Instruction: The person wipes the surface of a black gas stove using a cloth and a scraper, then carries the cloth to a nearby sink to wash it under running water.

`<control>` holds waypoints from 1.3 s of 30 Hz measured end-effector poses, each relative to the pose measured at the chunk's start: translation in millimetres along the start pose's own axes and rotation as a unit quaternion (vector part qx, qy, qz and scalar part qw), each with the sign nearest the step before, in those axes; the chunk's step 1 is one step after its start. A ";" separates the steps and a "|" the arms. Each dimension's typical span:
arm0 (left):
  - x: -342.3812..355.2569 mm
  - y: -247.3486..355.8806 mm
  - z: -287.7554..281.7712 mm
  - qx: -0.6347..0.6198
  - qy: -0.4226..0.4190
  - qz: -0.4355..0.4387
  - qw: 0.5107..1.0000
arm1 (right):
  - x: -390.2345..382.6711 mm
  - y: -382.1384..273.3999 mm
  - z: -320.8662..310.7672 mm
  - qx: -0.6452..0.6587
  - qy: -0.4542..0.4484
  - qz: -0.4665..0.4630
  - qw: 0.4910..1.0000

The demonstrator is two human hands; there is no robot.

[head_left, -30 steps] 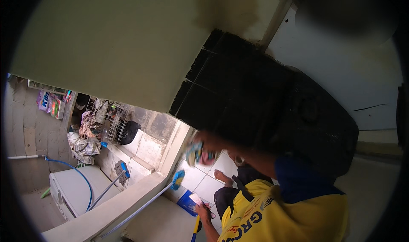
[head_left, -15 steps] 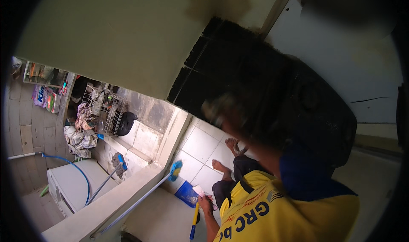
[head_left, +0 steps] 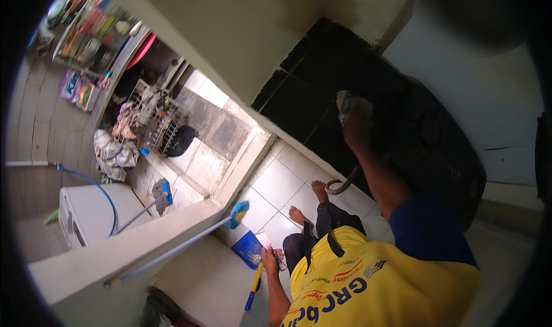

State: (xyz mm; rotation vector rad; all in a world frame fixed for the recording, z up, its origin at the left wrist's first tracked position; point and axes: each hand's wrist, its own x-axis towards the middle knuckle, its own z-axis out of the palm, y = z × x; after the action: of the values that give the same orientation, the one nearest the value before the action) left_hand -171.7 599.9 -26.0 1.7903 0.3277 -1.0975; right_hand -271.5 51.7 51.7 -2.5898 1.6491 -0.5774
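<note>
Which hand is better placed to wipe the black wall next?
Right, probably. The right hand is already raised against the black wall and grips a greyish cloth. The left hand is low by the floor, occupied with a yellow-and-blue handle.

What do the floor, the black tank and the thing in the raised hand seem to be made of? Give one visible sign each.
Floor: glazed ceramic tile, by its grout lines. Black tank: probably moulded plastic, matte and rounded. Thing in the right hand: a cloth, likely, crumpled and soft.

Yellow shirt point(head_left: 368, 287) with blue sleeve point(head_left: 428, 229), printed lettering on chest; dark trousers point(head_left: 322, 229); bare feet point(head_left: 307, 203).
</note>
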 end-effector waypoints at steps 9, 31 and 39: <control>0.6 -13.9 -46.0 0.065 -0.028 0.051 0.996 | -123.9 -159.6 22.6 0.392 -0.262 -0.037 0.881; -105.6 -67.4 -50.9 -0.148 -0.031 0.060 0.987 | -295.9 -114.2 -70.8 0.697 -0.471 0.223 0.493; -176.0 -128.1 -14.9 -0.167 -0.032 0.095 0.981 | -391.3 -13.3 -99.3 0.695 -0.534 0.314 0.366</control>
State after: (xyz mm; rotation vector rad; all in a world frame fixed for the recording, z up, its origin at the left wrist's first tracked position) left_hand -343.4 717.6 39.6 1.4536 0.2773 -0.9035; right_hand -437.8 419.2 30.7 -0.4739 0.6580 0.0231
